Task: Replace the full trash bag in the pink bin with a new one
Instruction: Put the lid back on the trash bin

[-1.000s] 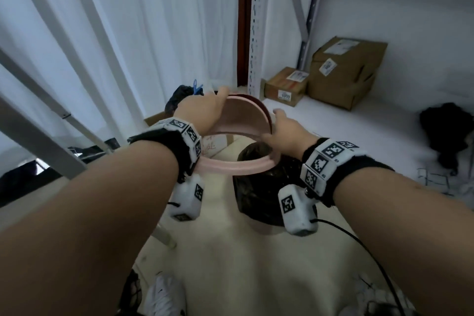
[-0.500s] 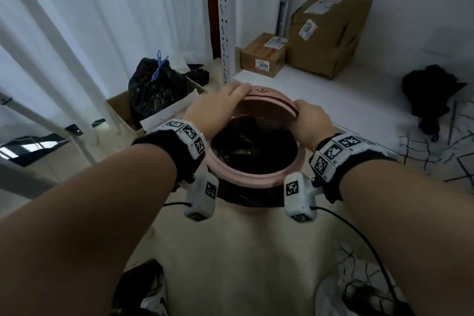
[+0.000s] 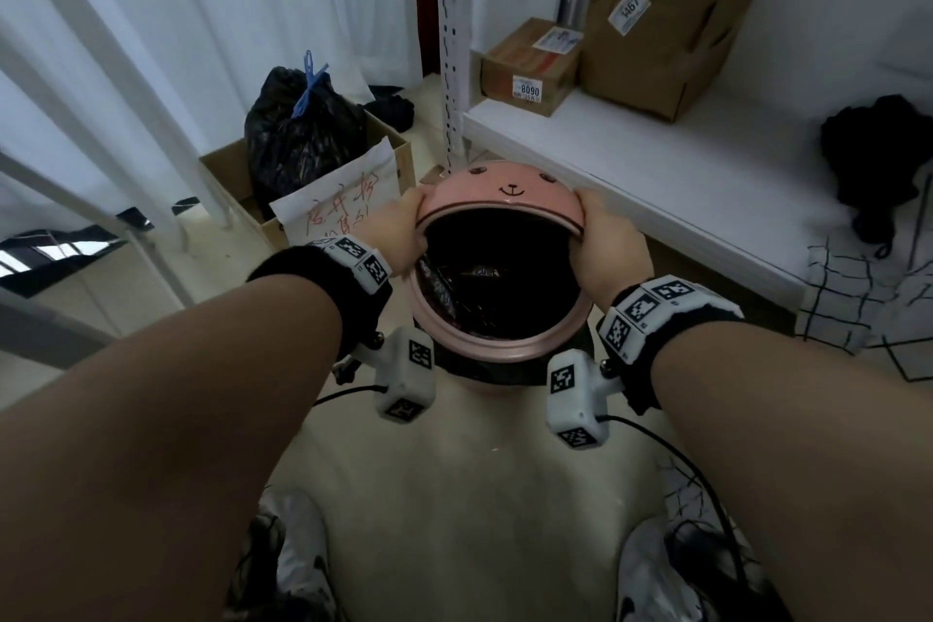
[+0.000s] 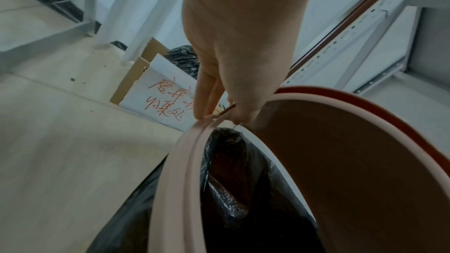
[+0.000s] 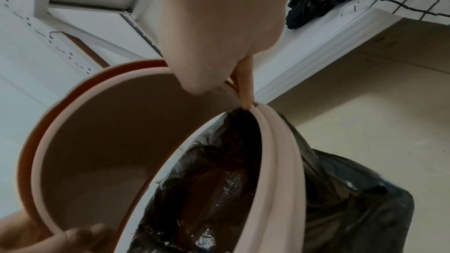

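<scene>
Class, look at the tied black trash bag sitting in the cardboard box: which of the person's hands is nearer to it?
Left. The left hand grips the pink bin's lid on the side facing the tied bag; the right hand grips the far side.

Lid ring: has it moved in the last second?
Yes. The lid ring came down: tilted above the bin before, it now sits on the bin's top over the bag, left hand and right hand gripping its sides.

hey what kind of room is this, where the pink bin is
Probably a storeroom or back room: labelled cardboard parcels sit on a white metal shelf, and a tied black trash bag sits in a box on the floor.
</scene>
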Tool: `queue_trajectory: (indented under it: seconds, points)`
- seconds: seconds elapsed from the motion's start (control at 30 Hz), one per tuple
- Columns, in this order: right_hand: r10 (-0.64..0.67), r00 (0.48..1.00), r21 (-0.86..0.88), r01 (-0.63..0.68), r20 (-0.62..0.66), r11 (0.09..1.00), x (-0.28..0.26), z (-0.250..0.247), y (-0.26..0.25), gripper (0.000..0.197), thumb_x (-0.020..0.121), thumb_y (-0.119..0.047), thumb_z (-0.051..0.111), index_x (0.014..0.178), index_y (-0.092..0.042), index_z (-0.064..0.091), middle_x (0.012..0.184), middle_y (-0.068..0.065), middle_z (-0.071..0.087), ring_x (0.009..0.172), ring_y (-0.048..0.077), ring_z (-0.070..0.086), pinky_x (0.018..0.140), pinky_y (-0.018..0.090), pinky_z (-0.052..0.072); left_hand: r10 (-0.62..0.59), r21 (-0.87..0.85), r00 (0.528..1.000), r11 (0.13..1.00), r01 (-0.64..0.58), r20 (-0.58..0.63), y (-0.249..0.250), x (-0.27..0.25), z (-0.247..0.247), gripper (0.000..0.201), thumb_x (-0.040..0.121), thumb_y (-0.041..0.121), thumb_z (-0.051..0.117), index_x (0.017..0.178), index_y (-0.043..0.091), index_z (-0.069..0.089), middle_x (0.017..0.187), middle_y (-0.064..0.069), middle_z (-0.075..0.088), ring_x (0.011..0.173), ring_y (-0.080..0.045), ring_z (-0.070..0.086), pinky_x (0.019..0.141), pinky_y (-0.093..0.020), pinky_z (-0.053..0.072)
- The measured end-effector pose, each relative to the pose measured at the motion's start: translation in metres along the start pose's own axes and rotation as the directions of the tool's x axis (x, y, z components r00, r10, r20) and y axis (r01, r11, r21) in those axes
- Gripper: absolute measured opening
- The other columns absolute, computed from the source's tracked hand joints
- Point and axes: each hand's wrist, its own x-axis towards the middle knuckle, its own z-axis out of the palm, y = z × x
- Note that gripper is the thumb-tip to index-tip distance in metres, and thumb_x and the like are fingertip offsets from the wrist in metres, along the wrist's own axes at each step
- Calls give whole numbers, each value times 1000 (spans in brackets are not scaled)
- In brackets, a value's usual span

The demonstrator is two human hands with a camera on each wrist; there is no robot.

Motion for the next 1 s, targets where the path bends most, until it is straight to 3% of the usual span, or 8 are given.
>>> queue_trajectory:
  seconds: [0.1,0.2,0.37,0.57,0.67,0.77,0.87,1.0]
  points:
    - [108,994,63,-108,-6,992,5,2,7,37,89,-17,48,125,-13,45,114,21,63,104,40,60,86,42,47,-7,-75,1000,997,8,15,1,7,7,60,89,13,50,144,19,28,110,-18,64,100,-34,60,82,-34,44]
    - [182,980,181,-193,75,964,9,2,18,44,88,-22,55,129,-11,46,120,17,62,111,35,58,90,35,45,-19,-109,1000,994,20,9,2,16,14,59,90,12,48,145,19,26,110,-20,64,100,-36,60,82,-35,43]
    - [158,968,199,-197,196,960,5,5,25,63,86,-10,56,144,-16,30,131,17,55,121,34,52,101,36,40,-49,-114,999,992,48,-2,1,24,23,55,91,13,43,143,16,30,112,-20,64,99,-37,60,86,-43,48]
    - [147,966,194,-190,214,962,-3,10,22,70,91,-10,50,149,-18,11,125,22,57,114,38,56,96,39,42,-102,-221,994,971,92,-38,0,19,29,53,93,16,46,144,16,30,118,-18,62,104,-35,59,90,-40,45]
    - [174,965,204,-213,195,955,-5,10,20,67,91,-12,48,148,-19,14,125,20,57,115,38,55,97,41,42,-161,-317,984,932,175,71,-1,11,27,63,90,19,58,145,21,28,128,-15,57,113,-34,56,92,-39,48]
    - [244,944,147,-281,224,949,-1,11,24,53,92,-13,49,141,-9,31,127,21,56,117,38,53,96,39,42,-221,-408,952,865,292,212,-1,4,29,57,90,18,59,141,24,33,121,-20,58,102,-40,62,82,-53,56]
    - [294,920,122,-334,259,935,5,19,29,36,91,-12,49,125,0,46,125,23,57,115,41,54,96,44,45,-271,-458,934,817,350,231,2,0,30,47,94,16,54,137,24,38,112,-11,57,89,-37,64,75,-54,58]
    - [333,889,218,-409,315,886,10,28,33,37,92,-12,47,128,-8,41,125,23,55,114,42,55,97,55,46,-309,-459,919,798,390,244,7,-2,29,41,96,15,50,136,20,41,107,-10,53,81,-34,64,70,-49,59]
